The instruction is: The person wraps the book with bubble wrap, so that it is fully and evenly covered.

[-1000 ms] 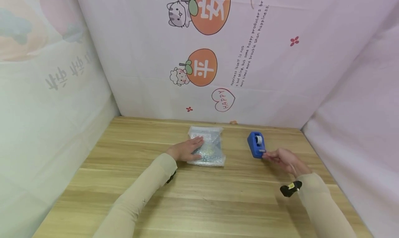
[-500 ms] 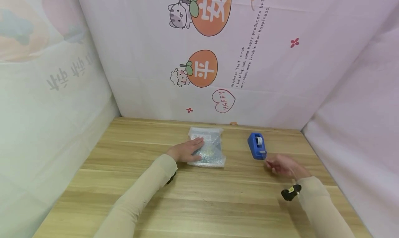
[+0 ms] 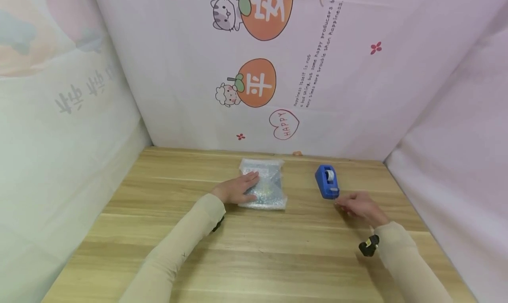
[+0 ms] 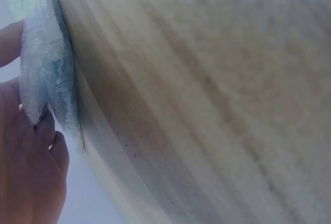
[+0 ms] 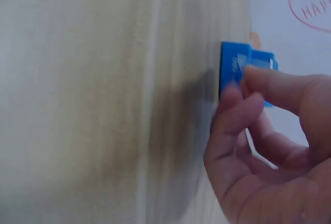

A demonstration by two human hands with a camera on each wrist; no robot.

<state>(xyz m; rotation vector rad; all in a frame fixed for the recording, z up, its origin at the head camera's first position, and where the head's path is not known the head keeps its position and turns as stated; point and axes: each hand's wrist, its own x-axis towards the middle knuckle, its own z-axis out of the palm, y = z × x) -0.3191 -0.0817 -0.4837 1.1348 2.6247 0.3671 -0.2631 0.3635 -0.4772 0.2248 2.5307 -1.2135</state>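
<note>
A flat package in clear bubble wrap (image 3: 270, 190) lies on the table toward the back. My left hand (image 3: 237, 190) rests on its left side with fingers extended; in the left wrist view, the fingers (image 4: 51, 157) lie at the edge of the wrap (image 4: 49, 53). To the right stands a blue tape dispenser (image 3: 323, 184) with a white-cored roll. Just in front of it, my right hand (image 3: 359, 204) pinches the end of a clear tape strip (image 5: 241, 62) between thumb and finger. How long the strip is, I cannot tell.
The wooden table (image 3: 254, 259) stretches toward me in front of both hands. A printed cloth (image 3: 333, 131) hangs along its back edge, and pale cloths (image 3: 468, 162) stand at either side. A small black camera (image 3: 369, 245) is worn on the right wrist.
My right hand has drawn slightly toward me from the dispenser's front, then shifted a little back. The left hand, package and dispenser have stayed in place; the head view has tilted slightly.
</note>
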